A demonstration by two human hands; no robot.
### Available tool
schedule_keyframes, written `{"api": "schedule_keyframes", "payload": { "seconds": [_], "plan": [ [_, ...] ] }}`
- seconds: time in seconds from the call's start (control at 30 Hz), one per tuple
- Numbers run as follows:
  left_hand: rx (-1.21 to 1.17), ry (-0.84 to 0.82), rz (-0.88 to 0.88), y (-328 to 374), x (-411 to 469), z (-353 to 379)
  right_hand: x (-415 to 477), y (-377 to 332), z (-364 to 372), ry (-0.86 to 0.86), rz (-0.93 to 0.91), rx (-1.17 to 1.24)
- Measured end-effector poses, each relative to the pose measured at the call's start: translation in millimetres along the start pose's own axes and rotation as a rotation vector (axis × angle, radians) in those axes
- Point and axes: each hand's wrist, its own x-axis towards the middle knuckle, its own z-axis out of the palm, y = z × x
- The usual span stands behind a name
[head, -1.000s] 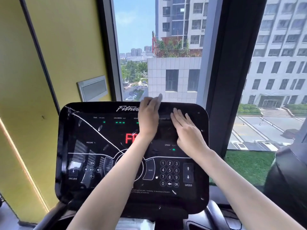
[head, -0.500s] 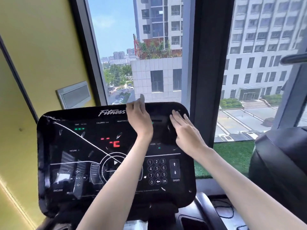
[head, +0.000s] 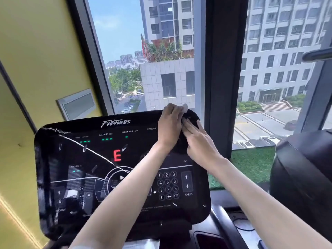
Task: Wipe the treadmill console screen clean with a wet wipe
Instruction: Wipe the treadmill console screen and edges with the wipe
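The black treadmill console point(head: 59, 155) fills the lower middle of the head view, with a "Fitness" logo, a red "E" and a number keypad. A white line and pale smears cross its left half. My left hand point(head: 169, 126) rests on the console's top right corner, fingers curled over a small white wet wipe point(head: 185, 107) that peeks out past the fingertips. My right hand point(head: 199, 141) lies flat on the glass just beside it, fingers straight and touching the left hand.
A dark window pillar point(head: 224, 69) stands right behind the console's right corner. A yellow wall point(head: 36, 60) runs along the left. A bulky black machine part point(head: 303, 173) sits at the right, with green turf point(head: 251, 164) beyond the console edge.
Both hands slid right along the console's top edge to its right corner and came together. The wipe's white edge now shows. The red display reads "E".
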Motion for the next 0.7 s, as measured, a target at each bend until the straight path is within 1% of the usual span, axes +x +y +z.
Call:
{"api": "schedule_keyframes", "payload": {
  "seconds": [0.03, 0.07, 0.1, 0.13, 0.17, 0.2, 0.23, 0.3, 0.33, 0.37, 0.4, 0.5, 0.53, 0.57, 0.63, 0.67, 0.7],
  "plan": [
    [0.014, 0.001, 0.016, -5.4, 3.7, -1.4, 0.4, 1.6, -1.2, -0.015, -0.001, 0.002],
    [0.038, 0.065, -0.017, -11.0, 7.7, -4.2, 0.7, 2.6, -2.6, -0.032, -0.004, 0.006],
    [0.057, 0.177, -0.112, -15.2, 11.7, -7.7, 1.3, 3.1, -3.9, -0.048, -0.005, 0.017],
    [0.064, 0.297, -0.244, -16.3, 14.0, -10.4, 1.9, 2.5, -5.0, -0.061, -0.003, 0.033],
    [0.062, 0.376, -0.343, -13.3, 14.2, -9.6, 2.7, 1.3, -6.0, -0.071, 0.002, 0.053],
    [0.065, 0.382, -0.355, -5.6, 12.9, -5.0, 2.6, -0.1, -6.8, -0.074, 0.012, 0.075],
    [0.053, 0.313, -0.289, 4.2, 9.7, 2.9, 0.8, -1.4, -7.7, -0.061, 0.036, 0.102],
    [-0.005, 0.088, -0.087, 20.4, 0.2, 16.6, -7.8, 1.0, -8.7, 0.012, 0.119, 0.14],
    [-0.016, 0.023, -0.01, 21.8, -0.4, 17.1, -13.8, 4.3, -9.3, 0.048, 0.162, 0.148],
    [-0.002, 0.01, 0.034, 18.2, 2.8, 15.2, -19.7, 8.2, -9.6, 0.069, 0.192, 0.154],
    [0.013, 0.032, 0.034, 12.9, 7.0, 12.4, -25.0, 11.9, -9.6, 0.074, 0.206, 0.161],
    [0.008, 0.171, -0.14, 1.3, 15.7, 5.8, -31.6, 18.1, -6.3, 0.022, 0.205, 0.183],
    [0.036, 0.148, -0.105, 3.2, 14.0, 7.4, -31.4, 19.3, -4.8, 0.002, 0.199, 0.187],
    [0.085, 0.068, 0.03, 5.9, 10.6, 11.0, -30.6, 20.4, -3.7, -0.015, 0.195, 0.189],
    [0.147, -0.174, 0.387, 4.0, 9.1, 15.3, -29.4, 22.8, -3.9, -0.046, 0.187, 0.18],
    [0.15, -0.259, 0.474, 0.9, 16.9, 12.5, -29.1, 24.4, -4.7, -0.064, 0.179, 0.173],
    [0.146, -0.293, 0.477, -2.1, 26.5, 8.9, -29.2, 26.0, -5.2, -0.083, 0.175, 0.17]
  ]
}}
